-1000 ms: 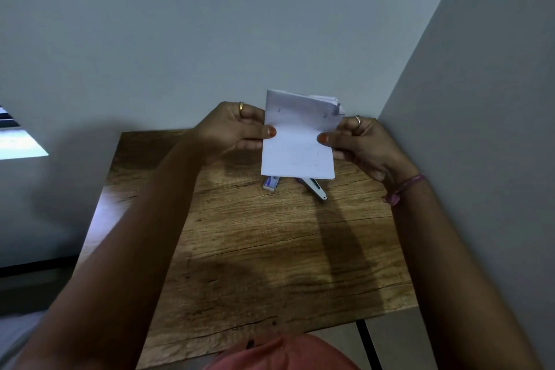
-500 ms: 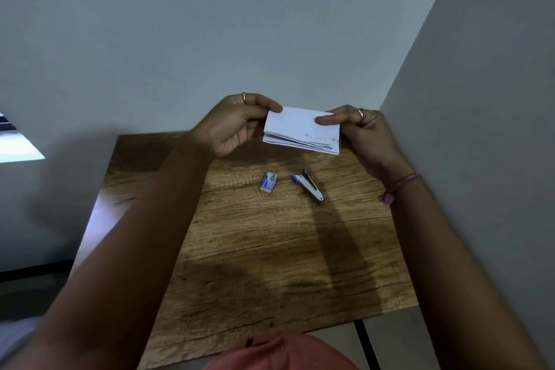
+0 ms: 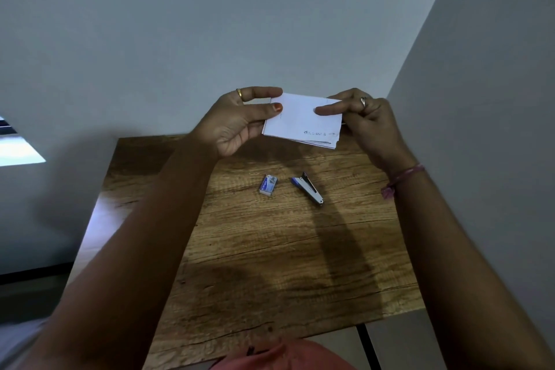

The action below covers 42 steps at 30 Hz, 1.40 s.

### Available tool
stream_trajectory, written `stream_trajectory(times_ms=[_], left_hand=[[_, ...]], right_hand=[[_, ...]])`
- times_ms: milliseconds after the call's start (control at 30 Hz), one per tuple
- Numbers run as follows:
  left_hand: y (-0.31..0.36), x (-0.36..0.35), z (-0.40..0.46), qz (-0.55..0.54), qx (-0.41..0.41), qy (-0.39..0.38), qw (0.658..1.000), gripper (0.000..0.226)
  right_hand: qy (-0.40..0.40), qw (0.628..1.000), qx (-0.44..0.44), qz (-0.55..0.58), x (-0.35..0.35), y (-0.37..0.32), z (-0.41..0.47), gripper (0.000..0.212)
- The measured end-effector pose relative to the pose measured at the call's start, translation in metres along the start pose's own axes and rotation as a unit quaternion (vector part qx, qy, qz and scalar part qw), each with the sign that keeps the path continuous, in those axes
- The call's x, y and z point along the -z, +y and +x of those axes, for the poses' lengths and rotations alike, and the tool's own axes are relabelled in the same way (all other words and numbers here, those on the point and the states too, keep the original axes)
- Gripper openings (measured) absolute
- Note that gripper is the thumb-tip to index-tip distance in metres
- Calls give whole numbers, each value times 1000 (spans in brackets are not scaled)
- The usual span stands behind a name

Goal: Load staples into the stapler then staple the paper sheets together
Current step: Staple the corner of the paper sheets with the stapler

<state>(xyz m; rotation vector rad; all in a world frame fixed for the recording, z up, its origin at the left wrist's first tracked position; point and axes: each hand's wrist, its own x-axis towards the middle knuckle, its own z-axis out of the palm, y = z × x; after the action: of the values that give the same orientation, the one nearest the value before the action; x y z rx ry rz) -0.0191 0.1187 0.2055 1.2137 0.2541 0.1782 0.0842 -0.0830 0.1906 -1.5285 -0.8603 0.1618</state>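
Head view: at frame centre, the left hand (image 3: 237,121) and right hand (image 3: 365,117) pinch opposite ends of a thin paper stack (image 3: 301,120) above the table (image 3: 270,264). The sheets look light and floppy, likely to slide apart; best held near an edge. Below lie the stapler (image 3: 307,187) and staple box (image 3: 268,184), untouched.

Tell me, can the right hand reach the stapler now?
Probably not at once: the right hand pinches the paper sheets. The stapler lies uncovered on the table below it.
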Motion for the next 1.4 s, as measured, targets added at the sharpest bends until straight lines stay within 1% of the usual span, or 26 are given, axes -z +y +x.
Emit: stream_trajectory(times_ms=[67, 200, 367, 500, 600, 667, 733, 767, 833, 900, 933, 1033, 1233, 1400], left_hand=[[0, -1, 1, -9, -4, 10, 1000, 27], [2, -2, 2, 15, -2, 26, 1000, 34], [5, -2, 3, 58, 12, 28, 998, 22], [6, 2, 6, 80, 17, 36, 996, 29], [6, 2, 6, 108, 15, 40, 993, 31], [6, 0, 5, 123, 17, 39, 991, 31], [4, -3, 4, 143, 15, 31, 989, 31], [3, -4, 4, 157, 13, 28, 987, 31], [2, -7, 4, 182, 7, 24, 983, 33], [2, -8, 3, 212, -2, 13, 977, 36], [2, -9, 3, 227, -7, 5, 974, 37], [4, -9, 2, 264, -23, -14, 964, 36], [7, -6, 2, 302, -21, -41, 952, 33], [12, -8, 3, 291, -14, -39, 956, 26]], right_hand=[[-2, 1000, -8, 12, 0, 0, 0, 42], [-3, 999, -23, 30, 0, 3, 0, 38], [-16, 1000, -15, 22, 1, 9, -2, 43], [-29, 997, -44, 51, 1, 10, -4, 35], [-53, 996, -52, 39, 4, 10, -5, 29], [-68, 993, -79, 57, 6, 7, -3, 29], [-61, 984, -133, 100, 4, 1, 3, 30], [-56, 981, -156, 100, 2, -3, 6, 29], [-63, 980, -183, 49, -5, -10, 13, 22], [-92, 976, -195, 9, -11, -11, 17, 22], [-99, 974, -202, 8, -15, -10, 18, 23], [-80, 970, -225, 41, -20, -6, 20, 18], [-37, 955, -268, 122, -30, -2, 18, 24], [-6, 952, -267, 151, -36, -5, 16, 19]])
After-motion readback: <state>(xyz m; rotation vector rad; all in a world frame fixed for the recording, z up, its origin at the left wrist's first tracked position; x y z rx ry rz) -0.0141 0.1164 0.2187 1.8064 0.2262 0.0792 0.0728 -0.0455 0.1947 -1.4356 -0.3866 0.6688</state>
